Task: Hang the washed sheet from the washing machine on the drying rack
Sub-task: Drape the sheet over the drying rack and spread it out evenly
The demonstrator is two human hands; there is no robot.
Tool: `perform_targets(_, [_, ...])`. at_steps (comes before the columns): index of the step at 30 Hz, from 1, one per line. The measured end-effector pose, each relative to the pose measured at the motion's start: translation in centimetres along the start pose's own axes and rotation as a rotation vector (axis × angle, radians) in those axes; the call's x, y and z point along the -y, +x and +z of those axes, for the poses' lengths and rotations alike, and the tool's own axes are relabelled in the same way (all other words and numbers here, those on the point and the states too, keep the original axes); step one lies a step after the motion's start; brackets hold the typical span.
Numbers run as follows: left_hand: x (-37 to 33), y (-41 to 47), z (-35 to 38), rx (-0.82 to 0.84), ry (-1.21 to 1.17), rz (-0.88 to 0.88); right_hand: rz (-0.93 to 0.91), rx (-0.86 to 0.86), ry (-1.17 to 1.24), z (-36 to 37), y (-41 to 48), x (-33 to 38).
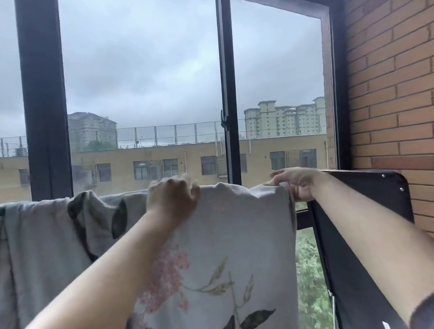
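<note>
Window [45, 100] behind sheet [243, 240]; rail beneath hidden

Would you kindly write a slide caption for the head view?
Left hand and right hand grip the floral sheet draped over the drying rack.

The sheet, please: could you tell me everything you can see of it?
The sheet is pale grey-blue cloth printed with dark green leaves and pink blossom. It hangs draped before the window, smooth on the right, bunched in folds on the left. The left hand grips its top edge; the right hand holds its upper right corner, beside a dark frame.
</note>
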State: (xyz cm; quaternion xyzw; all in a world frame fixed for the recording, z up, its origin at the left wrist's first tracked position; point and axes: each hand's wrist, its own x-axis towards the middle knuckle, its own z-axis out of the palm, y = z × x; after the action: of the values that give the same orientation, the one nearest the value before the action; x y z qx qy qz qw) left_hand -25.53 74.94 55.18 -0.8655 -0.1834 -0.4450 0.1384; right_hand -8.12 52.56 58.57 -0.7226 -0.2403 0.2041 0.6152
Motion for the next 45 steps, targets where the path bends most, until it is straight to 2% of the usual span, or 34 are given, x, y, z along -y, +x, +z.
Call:
perform_targets(3, [-4.5,1.4,2.0,0.023,0.089,0.018,-0.045,-0.132,-0.242,-1.6,1.8,-2.2])
perform_targets(6, [-6.0,1.9,3.1,0.024,0.186,-0.068,0.103,-0.074,-0.343,-3.9,3.4,-4.7])
perform_targets(7, [-6.0,2.0,3.1,0.021,0.199,-0.094,0.152,-0.083,-0.449,-4.4,3.9,-5.6])
perform_targets(9, [-6.0,2.0,3.1,0.000,0.213,-0.123,0.195,-0.182,-0.814,-5.5,4.1,-7.8])
perform_targets(10, [-5.9,1.9,3.1,-0.013,0.211,-0.132,0.197,-0.232,-0.898,-6.0,4.3,-8.9])
perform_targets(12, [-5.4,1.7,3.1,-0.049,0.216,-0.151,0.234,-0.183,-0.772,-6.7,4.7,-10.7])
perform_targets(16, [-5.3,1.5,3.3,-0.102,0.185,-0.176,0.266,-0.116,-0.185,-8.2,5.1,-9.8])
perform_targets(19, [-4.7,1.3,3.7,-0.181,0.135,-0.110,0.179,-0.093,0.159,-10.8,6.2,-7.1])
perform_targets(21, [-3.7,1.2,3.7,-0.167,0.127,-0.026,0.086,-0.133,0.300,-12.5,7.0,-5.5])
perform_targets(23, [-2.5,1.1,3.5,-0.159,0.123,0.062,0.035,-0.177,0.238,-13.2,7.2,-4.4])
perform_targets(24, [-2.1,1.0,3.3,-0.170,0.110,0.095,0.003,-0.215,0.092,-13.1,6.8,-4.3])
perform_targets(26, [-2.0,0.7,3.0,-0.190,0.072,0.139,-0.031,-0.307,-0.347,-12.4,6.1,-5.6])
perform_targets(28, [-2.3,0.5,2.8,-0.189,0.032,0.163,0.037,-0.282,-0.540,-11.7,5.5,-7.3])
perform_targets(30, [-2.8,0.4,2.4,-0.153,-0.016,0.135,0.119,-0.165,-0.382,-11.6,5.0,-7.4])
perform_targets(33, [-2.9,0.7,1.8,-0.073,-0.114,-0.001,0.003,-0.053,0.174,-13.1,5.0,-4.5])
perform_targets(34, [-2.9,0.9,1.6,-0.046,-0.134,-0.046,-0.044,-0.062,0.257,-13.4,5.0,-3.7])
perform_targets(35, [-2.9,1.0,1.4,-0.023,-0.146,-0.080,-0.055,-0.093,0.224,-13.4,4.9,-3.2])
perform_targets(38, [-3.3,1.1,0.9,-0.005,-0.166,-0.121,0.033,-0.204,-0.206,-13.2,4.6,-3.7])
perform_targets(42, [-4.0,1.1,1.0,-0.068,-0.143,-0.125,0.081,-0.277,-0.518,-13.1,4.4,-4.5])
perform_targets(44, [-4.2,1.1,1.0,-0.085,-0.132,-0.133,0.121,-0.250,-0.607,-12.6,4.5,-5.2])
perform_targets(45, [-4.1,1.0,1.0,-0.085,-0.130,-0.146,0.136,-0.204,-0.521,-12.6,4.3,-5.5])
